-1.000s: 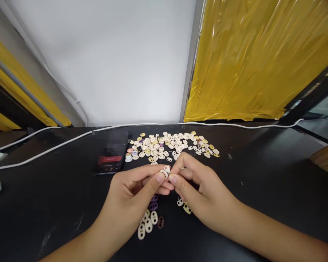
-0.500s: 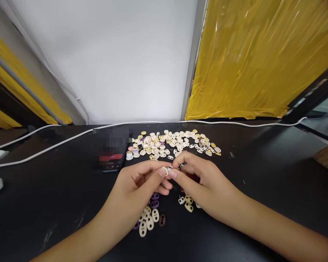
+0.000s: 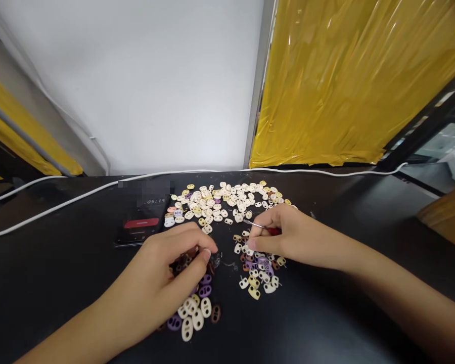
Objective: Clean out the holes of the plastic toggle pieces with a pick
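Note:
My left hand (image 3: 174, 273) hovers over a pile of oval two-hole plastic pieces (image 3: 197, 318) in cream, purple and brown. Its thumb and index finger are pinched together; whatever may be between them is hidden. My right hand (image 3: 284, 230) keeps a small screwdriver (image 3: 258, 226) with a red handle and thin metal shaft against its curled fingers, the tip pointing left. Its thumb and fingertip are at a heap of smaller two-hole pieces (image 3: 254, 292), white, yellow, purple and brown, some with thin pins sticking out. Whether the fingertips also pinch a piece cannot be made out.
Many cream oval pieces (image 3: 220, 202) are spread along the back of the black table (image 3: 326, 313). A phone (image 3: 142, 217) showing a timer lies to their left. A white cable (image 3: 79, 196) runs along the wall, and a brown box (image 3: 449, 215) stands at right.
My hands were together at a small white piece; now they are apart. The left has moved down-left to the oval pile, the right over the heap of smaller pieces. The view has shifted slightly.

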`<action>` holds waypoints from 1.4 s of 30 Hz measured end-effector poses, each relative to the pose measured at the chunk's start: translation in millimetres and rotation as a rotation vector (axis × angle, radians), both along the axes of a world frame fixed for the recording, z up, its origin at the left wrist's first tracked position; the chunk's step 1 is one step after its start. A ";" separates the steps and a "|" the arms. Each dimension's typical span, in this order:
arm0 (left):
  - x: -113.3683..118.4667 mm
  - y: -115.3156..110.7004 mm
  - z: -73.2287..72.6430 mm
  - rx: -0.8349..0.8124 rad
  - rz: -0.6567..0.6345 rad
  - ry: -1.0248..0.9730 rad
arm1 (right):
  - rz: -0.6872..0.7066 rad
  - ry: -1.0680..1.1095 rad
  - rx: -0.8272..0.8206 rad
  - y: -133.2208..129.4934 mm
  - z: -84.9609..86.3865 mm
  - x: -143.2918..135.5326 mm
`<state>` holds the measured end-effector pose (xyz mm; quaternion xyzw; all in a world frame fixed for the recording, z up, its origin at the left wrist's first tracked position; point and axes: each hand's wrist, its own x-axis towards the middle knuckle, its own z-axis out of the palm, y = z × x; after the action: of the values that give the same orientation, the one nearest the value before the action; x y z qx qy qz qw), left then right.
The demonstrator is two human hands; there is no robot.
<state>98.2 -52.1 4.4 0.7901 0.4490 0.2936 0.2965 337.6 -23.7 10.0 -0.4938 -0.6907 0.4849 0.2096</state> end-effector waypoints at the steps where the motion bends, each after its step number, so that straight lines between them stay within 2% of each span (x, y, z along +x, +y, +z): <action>1: -1.6 0.7 0.6 0.021 -0.024 0.041 | 0.025 -0.051 -0.003 2.5 -0.5 3.7; 4: -4.5 2.4 0.4 0.032 -0.081 0.140 | 0.049 -0.139 -0.005 8.0 -2.3 9.9; 8: -9.1 6.7 1.1 0.029 -0.101 0.176 | -0.028 -0.162 0.051 14.0 -3.4 10.8; 13: -19.4 19.3 5.0 0.146 -0.050 0.225 | -0.109 -0.107 0.191 19.6 -8.9 9.4; 18: -28.3 37.1 -4.3 0.266 0.026 0.328 | -0.177 -0.225 0.405 15.1 -15.6 3.6; 22: -30.4 48.7 -11.5 0.364 0.046 0.363 | -0.135 -0.233 0.505 7.3 -17.1 -3.6; 27: -26.2 61.1 -11.6 0.424 -0.014 0.453 | -0.051 -0.238 0.507 -0.1 -18.4 -9.3; 31: -19.9 73.5 -7.3 0.427 -0.016 0.521 | -0.041 -0.290 0.527 9.0 -24.0 -5.1; 36: -11.6 88.8 4.6 0.362 0.003 0.559 | -0.103 -0.370 0.523 27.5 -29.9 3.0; 39: -7.4 94.2 9.8 0.313 0.000 0.579 | -0.136 -0.384 0.544 29.5 -30.6 2.1; 42: -5.2 97.7 9.0 0.286 -0.003 0.579 | -0.134 -0.386 0.558 27.5 -31.0 -1.1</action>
<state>92.9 45.6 13.5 0.8751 0.4677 0.1164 0.0431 336.5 3.9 -20.9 -0.5445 -0.7895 0.1602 0.2335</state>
